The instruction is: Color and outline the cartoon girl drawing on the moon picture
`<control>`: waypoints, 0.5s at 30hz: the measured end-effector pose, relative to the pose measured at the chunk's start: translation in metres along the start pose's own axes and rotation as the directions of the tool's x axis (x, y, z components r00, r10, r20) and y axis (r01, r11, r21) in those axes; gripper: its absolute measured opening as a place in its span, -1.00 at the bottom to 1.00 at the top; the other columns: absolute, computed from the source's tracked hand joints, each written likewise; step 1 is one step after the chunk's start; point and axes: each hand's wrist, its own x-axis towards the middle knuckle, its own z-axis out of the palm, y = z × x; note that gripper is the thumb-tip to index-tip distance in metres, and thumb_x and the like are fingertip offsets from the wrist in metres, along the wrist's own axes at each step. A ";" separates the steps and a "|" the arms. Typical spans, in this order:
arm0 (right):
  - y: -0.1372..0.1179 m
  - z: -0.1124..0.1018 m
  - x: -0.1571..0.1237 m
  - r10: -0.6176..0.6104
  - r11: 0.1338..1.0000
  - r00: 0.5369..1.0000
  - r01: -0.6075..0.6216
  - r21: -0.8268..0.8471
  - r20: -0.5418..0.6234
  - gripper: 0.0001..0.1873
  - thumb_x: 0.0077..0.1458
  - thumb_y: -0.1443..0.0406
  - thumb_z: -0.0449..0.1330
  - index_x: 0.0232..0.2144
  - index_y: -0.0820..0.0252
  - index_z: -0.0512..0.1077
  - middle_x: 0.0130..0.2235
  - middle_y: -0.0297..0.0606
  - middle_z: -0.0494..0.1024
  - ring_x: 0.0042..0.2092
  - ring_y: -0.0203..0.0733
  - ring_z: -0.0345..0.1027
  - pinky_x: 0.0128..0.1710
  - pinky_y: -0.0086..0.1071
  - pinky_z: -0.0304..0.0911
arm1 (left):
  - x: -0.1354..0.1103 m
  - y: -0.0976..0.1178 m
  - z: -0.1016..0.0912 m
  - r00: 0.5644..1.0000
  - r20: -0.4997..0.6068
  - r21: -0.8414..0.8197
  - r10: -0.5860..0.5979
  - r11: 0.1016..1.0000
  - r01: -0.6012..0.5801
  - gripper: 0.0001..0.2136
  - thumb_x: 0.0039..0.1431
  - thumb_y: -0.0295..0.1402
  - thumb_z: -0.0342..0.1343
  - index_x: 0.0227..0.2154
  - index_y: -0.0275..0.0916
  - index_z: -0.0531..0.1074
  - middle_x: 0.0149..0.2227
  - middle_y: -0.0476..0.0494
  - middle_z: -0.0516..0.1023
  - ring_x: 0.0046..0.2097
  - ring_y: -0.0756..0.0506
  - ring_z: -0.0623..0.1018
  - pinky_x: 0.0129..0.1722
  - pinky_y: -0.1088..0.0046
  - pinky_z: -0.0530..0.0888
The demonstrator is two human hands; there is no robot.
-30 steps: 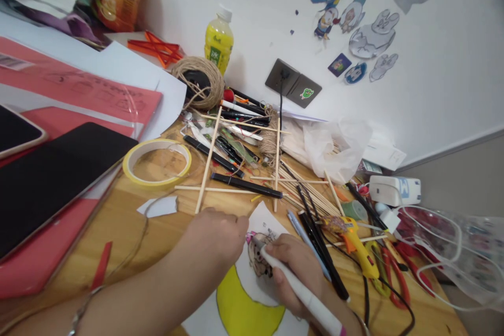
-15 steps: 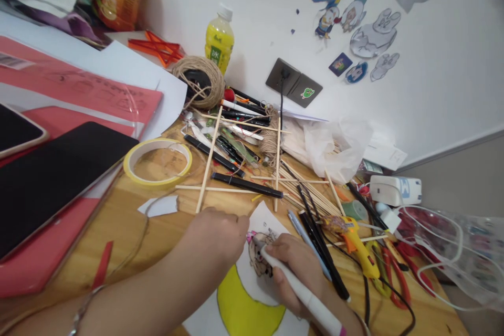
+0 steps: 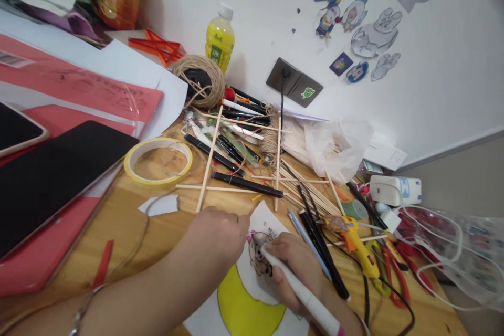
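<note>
Okay, so colouring-in looks like the step in hand. Left hand (image 3: 218, 236) is curled by the far-left edge of the white paper sheet (image 3: 260, 286), near side of the wooden desk (image 3: 169, 226); can't tell if it's gripping. Yellow painted-looking crescent (image 3: 250, 310) and small brown-and-pink cartoon figure (image 3: 259, 262) on that sheet. Right hand (image 3: 297, 260) grips a white-barrelled marker (image 3: 303, 294), tip near the pink. Next stroke probably wants steady paper.

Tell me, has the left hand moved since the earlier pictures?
No: the left hand shows no clear shift in any direction against the yellow tape roll.
</note>
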 end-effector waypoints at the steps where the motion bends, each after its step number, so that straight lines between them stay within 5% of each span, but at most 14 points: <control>1: 0.000 0.000 0.000 -0.015 1.000 1.000 0.015 0.003 0.002 -0.83 0.19 0.30 -0.05 -0.23 0.17 0.32 -0.49 -0.23 0.48 -0.47 -0.15 0.39 -0.48 -0.34 0.36 | 0.000 0.000 0.000 1.000 0.000 0.017 0.000 1.000 0.000 -0.90 0.12 -0.54 0.06 -0.42 -0.29 0.46 -0.48 -0.19 0.57 -0.44 -0.23 0.56 -0.45 0.27 0.47; 15: -0.001 -0.001 0.002 0.004 1.000 0.999 -0.004 -0.008 0.036 -0.78 0.25 0.25 -0.09 -0.21 0.17 0.33 -0.41 -0.16 0.55 -0.39 -0.11 0.44 -0.38 -0.31 0.39 | -0.005 -0.002 0.007 0.996 -0.003 0.105 0.088 0.991 -0.087 -0.87 0.09 -0.60 0.03 -0.39 -0.29 0.43 -0.46 -0.14 0.54 -0.45 -0.20 0.53 -0.46 0.33 0.39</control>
